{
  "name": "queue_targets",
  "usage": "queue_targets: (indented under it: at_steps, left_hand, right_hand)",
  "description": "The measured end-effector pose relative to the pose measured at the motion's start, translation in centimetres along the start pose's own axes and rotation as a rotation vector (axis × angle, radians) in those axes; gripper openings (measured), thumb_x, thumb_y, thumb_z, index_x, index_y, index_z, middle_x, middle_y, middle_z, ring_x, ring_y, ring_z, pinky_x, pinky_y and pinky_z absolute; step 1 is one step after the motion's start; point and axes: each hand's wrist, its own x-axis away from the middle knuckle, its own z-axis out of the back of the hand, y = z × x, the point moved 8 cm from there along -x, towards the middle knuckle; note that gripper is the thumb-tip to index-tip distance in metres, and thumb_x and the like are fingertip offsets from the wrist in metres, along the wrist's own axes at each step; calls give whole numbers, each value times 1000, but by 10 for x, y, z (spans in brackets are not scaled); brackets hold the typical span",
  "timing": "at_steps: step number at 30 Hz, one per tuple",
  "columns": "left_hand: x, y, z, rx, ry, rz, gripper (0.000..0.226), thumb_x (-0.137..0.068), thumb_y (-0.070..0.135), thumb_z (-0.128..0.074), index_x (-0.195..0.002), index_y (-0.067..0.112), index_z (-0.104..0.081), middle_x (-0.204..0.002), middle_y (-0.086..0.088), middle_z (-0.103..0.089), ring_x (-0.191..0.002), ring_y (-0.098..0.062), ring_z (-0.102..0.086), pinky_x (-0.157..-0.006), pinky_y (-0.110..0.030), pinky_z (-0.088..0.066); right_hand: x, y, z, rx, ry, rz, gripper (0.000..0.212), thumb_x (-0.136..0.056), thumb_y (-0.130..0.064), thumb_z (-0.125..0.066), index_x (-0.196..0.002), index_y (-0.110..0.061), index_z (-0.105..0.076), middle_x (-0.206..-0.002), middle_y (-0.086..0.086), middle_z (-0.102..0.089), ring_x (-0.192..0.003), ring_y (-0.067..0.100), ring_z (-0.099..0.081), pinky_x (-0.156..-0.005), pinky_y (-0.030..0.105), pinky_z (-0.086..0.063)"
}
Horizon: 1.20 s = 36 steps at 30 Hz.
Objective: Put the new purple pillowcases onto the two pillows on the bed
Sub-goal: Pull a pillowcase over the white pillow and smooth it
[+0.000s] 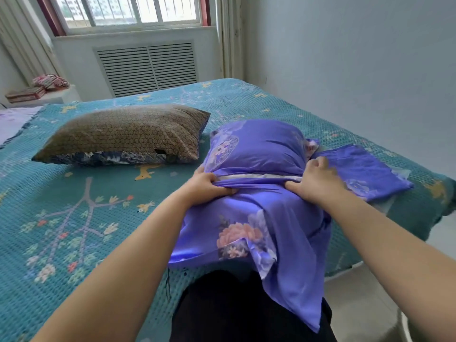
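A purple floral pillowcase point(261, 149) is stretched over a pillow standing on end on the bed in front of me; its loose open end point(283, 243) hangs down towards my lap. My left hand point(209, 187) is shut on a bunched fold of this pillowcase at its left side. My right hand point(313, 178) grips the same fold at the right. A second purple pillowcase point(365, 174) lies folded flat just right of my right hand. A bare brown patterned pillow point(125, 132) lies on the bed to the left.
A teal patterned bedspread point(74, 206) covers the bed. A white wall runs along the right, a window and a radiator grille point(148, 67) stand beyond the bed. Folded pink cloth point(49, 82) rests on a ledge at the far left. Floor shows at the lower right.
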Motion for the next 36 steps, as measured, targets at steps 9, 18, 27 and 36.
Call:
queue_targets:
  at_steps: [9,18,27,36]
  left_hand:
    - [19,8,5,-14,459,-23,58,-83,65,-50,-62,11,-56,-80,-17,-66,-81,-36,-60,-60,-35,-37]
    - [24,28,52,-124,651,-100,51,-77,62,-56,-60,16,-46,-76,-15,-66,-77,-36,-61,-58,-33,-34]
    - [69,82,-27,-243,723,-578,40,-81,25,-58,-120,17,-56,-124,-3,-57,-109,-27,-51,-90,-40,-45]
    - [70,92,-64,-235,676,-557,23,-83,33,-53,-77,16,-68,-86,-1,-61,-74,-27,-55,-64,-37,-49]
  right_hand:
    - [6,-8,-15,-430,158,96,28,-87,-32,-61,-94,-5,-56,-102,24,-64,-97,41,-59,-73,39,-42]
    - [8,-24,25,-500,443,206,31,-93,-35,-54,-110,-9,-55,-107,17,-62,-100,36,-57,-70,36,-36]
    - [83,17,-47,-728,377,-8,37,-88,-34,-62,-108,-5,-53,-108,16,-54,-101,31,-51,-86,39,-39]
    - [119,49,-130,-314,-237,-214,25,-88,-43,-55,-89,-19,-60,-105,8,-64,-100,28,-61,-72,30,-45]
